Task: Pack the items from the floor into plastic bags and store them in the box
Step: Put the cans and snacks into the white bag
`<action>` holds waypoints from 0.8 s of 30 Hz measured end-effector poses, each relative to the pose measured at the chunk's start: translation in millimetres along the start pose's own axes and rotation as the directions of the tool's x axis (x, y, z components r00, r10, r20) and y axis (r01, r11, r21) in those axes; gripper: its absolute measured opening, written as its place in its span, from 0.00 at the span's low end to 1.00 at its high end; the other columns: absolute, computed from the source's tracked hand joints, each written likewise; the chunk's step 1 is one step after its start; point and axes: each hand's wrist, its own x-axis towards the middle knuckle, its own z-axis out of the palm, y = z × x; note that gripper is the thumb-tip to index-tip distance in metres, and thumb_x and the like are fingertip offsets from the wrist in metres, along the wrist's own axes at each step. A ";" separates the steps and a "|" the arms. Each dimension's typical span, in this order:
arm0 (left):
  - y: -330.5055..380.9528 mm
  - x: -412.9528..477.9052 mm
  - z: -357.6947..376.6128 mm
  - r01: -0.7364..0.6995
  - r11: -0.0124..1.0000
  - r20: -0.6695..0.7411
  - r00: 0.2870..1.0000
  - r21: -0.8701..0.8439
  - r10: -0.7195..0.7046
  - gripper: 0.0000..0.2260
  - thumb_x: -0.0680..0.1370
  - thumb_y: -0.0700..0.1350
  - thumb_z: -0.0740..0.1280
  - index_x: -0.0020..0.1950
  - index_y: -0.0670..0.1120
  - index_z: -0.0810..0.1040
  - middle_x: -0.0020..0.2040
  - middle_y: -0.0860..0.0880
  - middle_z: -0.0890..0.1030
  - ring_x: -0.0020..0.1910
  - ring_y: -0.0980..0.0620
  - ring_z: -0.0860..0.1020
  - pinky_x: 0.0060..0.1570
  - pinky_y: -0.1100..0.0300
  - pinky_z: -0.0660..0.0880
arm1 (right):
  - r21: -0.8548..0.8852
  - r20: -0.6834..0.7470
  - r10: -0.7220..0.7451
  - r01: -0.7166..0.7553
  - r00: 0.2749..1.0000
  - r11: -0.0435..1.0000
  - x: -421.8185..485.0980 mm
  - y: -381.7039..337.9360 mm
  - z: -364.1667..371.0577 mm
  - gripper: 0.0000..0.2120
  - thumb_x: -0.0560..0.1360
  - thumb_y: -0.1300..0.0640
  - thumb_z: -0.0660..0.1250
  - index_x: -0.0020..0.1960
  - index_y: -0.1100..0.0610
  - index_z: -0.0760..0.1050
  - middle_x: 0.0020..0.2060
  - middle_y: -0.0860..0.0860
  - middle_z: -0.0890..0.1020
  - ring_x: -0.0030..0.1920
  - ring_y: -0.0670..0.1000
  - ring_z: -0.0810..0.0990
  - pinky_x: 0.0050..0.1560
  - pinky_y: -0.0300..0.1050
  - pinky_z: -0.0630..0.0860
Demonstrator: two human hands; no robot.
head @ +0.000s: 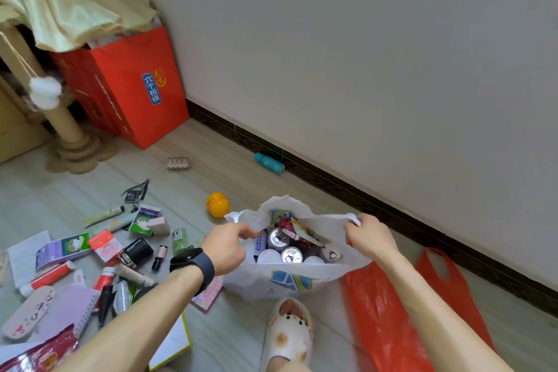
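A white plastic bag (290,284) stands open on the floor, holding several cans (291,254), a dark red packet and other small items. My left hand (227,248), with a dark watch on the wrist, pinches the bag's left rim. My right hand (367,237) grips the right rim, so the mouth is spread between the two hands. Many loose items (99,254) lie scattered on the floor to the left: tubes, small boxes, a notebook, a black cylinder. A yellow ball (217,204) sits just behind the bag.
A red plastic bag (389,317) lies flat on the floor at the right. A red paper gift bag (136,90) stands against the wall beside a cat-tree post (71,142). A teal bottle (269,163) lies by the baseboard. My slippered foot (288,332) is below the white bag.
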 end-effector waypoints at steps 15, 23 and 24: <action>16.1 -17.2 -17.0 0.090 0.952 0.086 0.989 0.294 -0.120 0.19 0.76 0.47 0.59 0.67 0.55 0.74 0.65 0.47 0.77 0.60 0.43 0.77 0.57 0.54 0.75 | 0.087 -0.119 0.070 -0.060 0.990 0.994 -32.8 6.5 -9.0 0.19 0.73 0.48 0.62 0.61 0.53 0.73 0.40 0.45 0.81 0.41 0.52 0.79 0.40 0.47 0.74; 39.3 0.8 5.0 0.011 0.602 -0.167 0.965 0.799 0.203 0.17 0.79 0.53 0.59 0.66 0.50 0.71 0.75 0.40 0.55 0.69 0.35 0.60 0.61 0.42 0.61 | -0.540 -0.347 -0.678 0.452 0.649 0.709 -43.6 -31.3 12.7 0.35 0.69 0.41 0.71 0.71 0.55 0.69 0.72 0.60 0.68 0.73 0.64 0.65 0.69 0.62 0.65; 43.8 7.5 8.2 -0.098 0.551 -0.096 0.945 0.829 0.313 0.16 0.79 0.49 0.60 0.66 0.48 0.72 0.75 0.40 0.56 0.71 0.35 0.57 0.63 0.39 0.59 | -0.593 -0.269 -0.774 0.535 0.574 0.602 -39.4 -40.1 16.2 0.27 0.71 0.43 0.69 0.66 0.54 0.74 0.69 0.58 0.73 0.71 0.62 0.68 0.69 0.61 0.64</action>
